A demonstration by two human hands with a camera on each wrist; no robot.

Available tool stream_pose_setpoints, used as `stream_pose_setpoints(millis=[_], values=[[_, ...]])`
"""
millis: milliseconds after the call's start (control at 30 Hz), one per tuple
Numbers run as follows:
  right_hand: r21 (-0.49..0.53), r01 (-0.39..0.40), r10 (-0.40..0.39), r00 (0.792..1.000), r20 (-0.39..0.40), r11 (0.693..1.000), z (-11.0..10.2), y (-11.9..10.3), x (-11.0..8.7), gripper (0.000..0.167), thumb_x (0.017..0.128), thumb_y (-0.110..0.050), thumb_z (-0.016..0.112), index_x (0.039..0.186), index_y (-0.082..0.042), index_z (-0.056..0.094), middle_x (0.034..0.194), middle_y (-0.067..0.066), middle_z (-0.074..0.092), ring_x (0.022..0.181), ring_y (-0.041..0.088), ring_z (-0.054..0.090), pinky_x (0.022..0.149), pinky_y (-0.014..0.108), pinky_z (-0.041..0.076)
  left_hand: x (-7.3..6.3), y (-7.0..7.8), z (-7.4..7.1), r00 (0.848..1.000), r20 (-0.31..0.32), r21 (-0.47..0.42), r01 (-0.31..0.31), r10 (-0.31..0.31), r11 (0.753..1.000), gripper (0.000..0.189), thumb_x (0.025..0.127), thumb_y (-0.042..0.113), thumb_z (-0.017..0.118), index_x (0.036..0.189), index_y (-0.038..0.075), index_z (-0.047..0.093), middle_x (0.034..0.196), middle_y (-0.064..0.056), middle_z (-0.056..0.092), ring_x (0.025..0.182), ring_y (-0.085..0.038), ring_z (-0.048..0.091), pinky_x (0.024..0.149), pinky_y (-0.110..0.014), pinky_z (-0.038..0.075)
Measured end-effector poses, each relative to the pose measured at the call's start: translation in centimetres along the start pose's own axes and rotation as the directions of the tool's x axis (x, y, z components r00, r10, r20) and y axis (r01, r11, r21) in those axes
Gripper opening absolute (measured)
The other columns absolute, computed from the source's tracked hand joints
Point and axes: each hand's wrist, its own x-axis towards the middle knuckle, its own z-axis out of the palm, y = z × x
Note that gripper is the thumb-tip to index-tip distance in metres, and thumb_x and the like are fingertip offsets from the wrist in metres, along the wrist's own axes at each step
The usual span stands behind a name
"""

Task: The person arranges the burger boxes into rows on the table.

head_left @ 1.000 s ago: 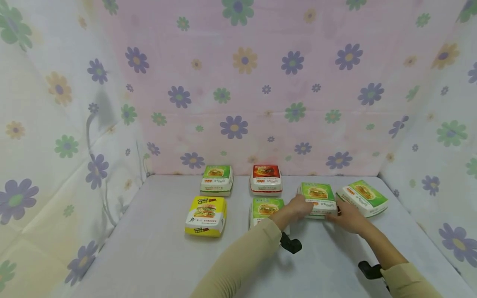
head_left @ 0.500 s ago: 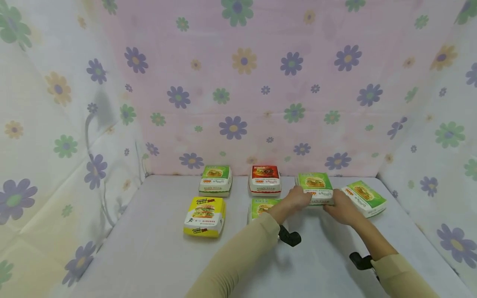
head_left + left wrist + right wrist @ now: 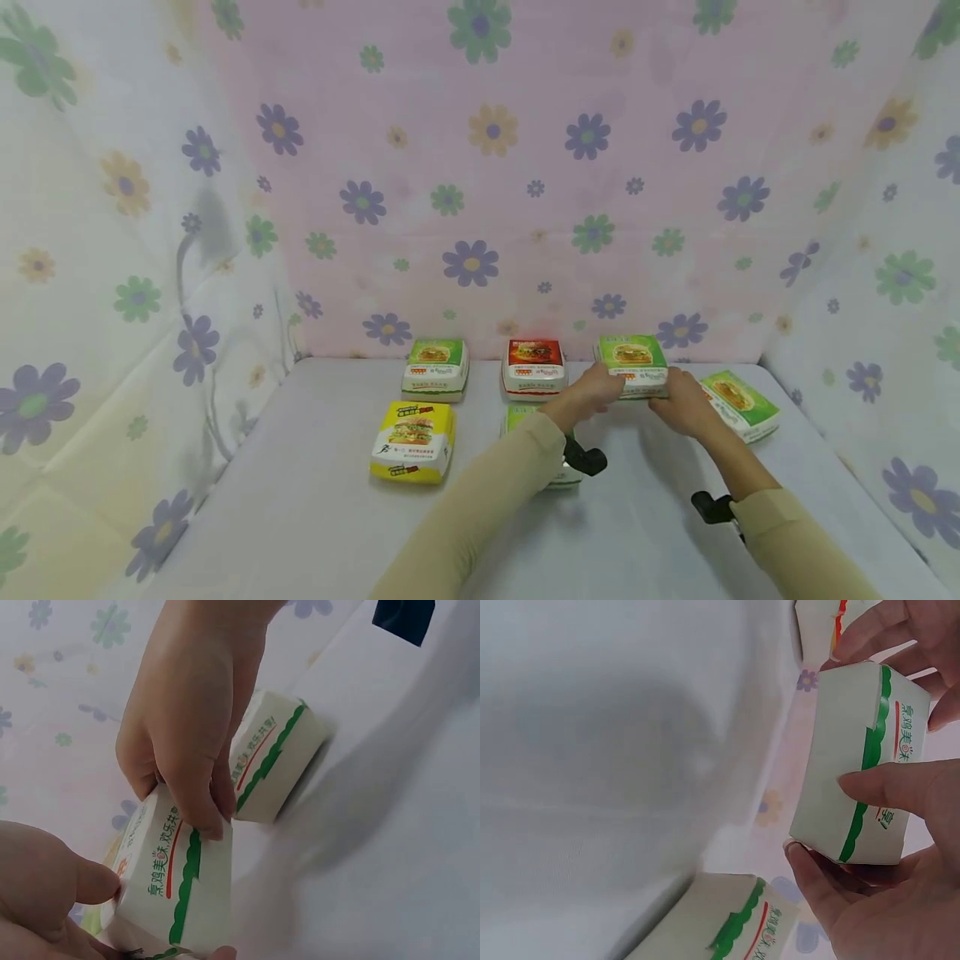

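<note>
Both hands hold one green-and-white burger box [image 3: 633, 358] by its two sides, near the back wall on the right half of the table. The left hand [image 3: 588, 390] grips its left side; the right hand [image 3: 681, 404] grips the right. In the right wrist view the right thumb [image 3: 885, 786] lies across the box's printed front, with fingers beneath the lower corner, and its pale underside shows. In the left wrist view the left hand [image 3: 41, 889] holds the near end of the box. Another green burger box [image 3: 741, 402] sits angled on the table, just right of the right hand.
A green box [image 3: 435, 354] and a red box [image 3: 534, 354] stand along the back. A yellow burger box [image 3: 411, 442] is front left. The left forearm partly covers another green box [image 3: 517, 415]. Flowered cloth walls [image 3: 480, 208] enclose the white table [image 3: 300, 500].
Both hands have lifted the green burger box off the table and carried it back toward the rear wall. The other boxes have stayed in place.
</note>
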Motion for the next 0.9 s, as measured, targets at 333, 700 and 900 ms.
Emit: stream_pose_setpoints(millis=[333, 700, 900], values=[[0.056, -0.197, 0.198, 0.980, -0.027, 0.979, 1.7, 0.3, 1.9, 0.044, 0.094, -0.009, 0.058, 0.124, 0.021, 0.049, 0.113, 0.039, 0.057, 0.090, 0.042, 0.056, 0.075, 0.052, 0.049, 2.6, -0.6, 0.8, 0.988, -0.142, -0.021, 0.058, -0.060, 0.998, 0.049, 0.105, 0.015, 0.054, 0.149, -0.001, 0.037, 0.139, -0.018, 0.046, 0.114, -0.029, 0.054, 0.104, -0.052, 0.047], [0.035, -0.257, 0.258, 0.966, -0.016, 0.966, 1.5, 1.2, 2.7, 0.041, 0.094, -0.009, 0.056, 0.122, 0.022, 0.052, 0.116, 0.041, 0.057, 0.096, 0.047, 0.057, 0.084, 0.059, 0.048, 4.7, -1.3, 2.3, 0.986, -0.164, -0.138, 0.012, -0.035, 0.990, 0.051, 0.108, 0.011, 0.048, 0.155, 0.002, 0.031, 0.144, -0.016, 0.047, 0.112, -0.024, 0.051, 0.094, -0.039, 0.044], [0.070, -0.301, 0.301, 0.953, 0.002, 0.951, 1.8, 1.6, 3.0, 0.045, 0.096, -0.009, 0.053, 0.130, 0.021, 0.050, 0.123, 0.040, 0.056, 0.097, 0.044, 0.054, 0.086, 0.057, 0.047, 5.6, -1.9, 2.5, 0.985, -0.166, -0.175, 0.017, -0.047, 0.984, 0.060, 0.107, 0.011, 0.049, 0.159, 0.001, 0.023, 0.159, -0.019, 0.032, 0.141, -0.029, 0.037, 0.115, -0.045, 0.035]])
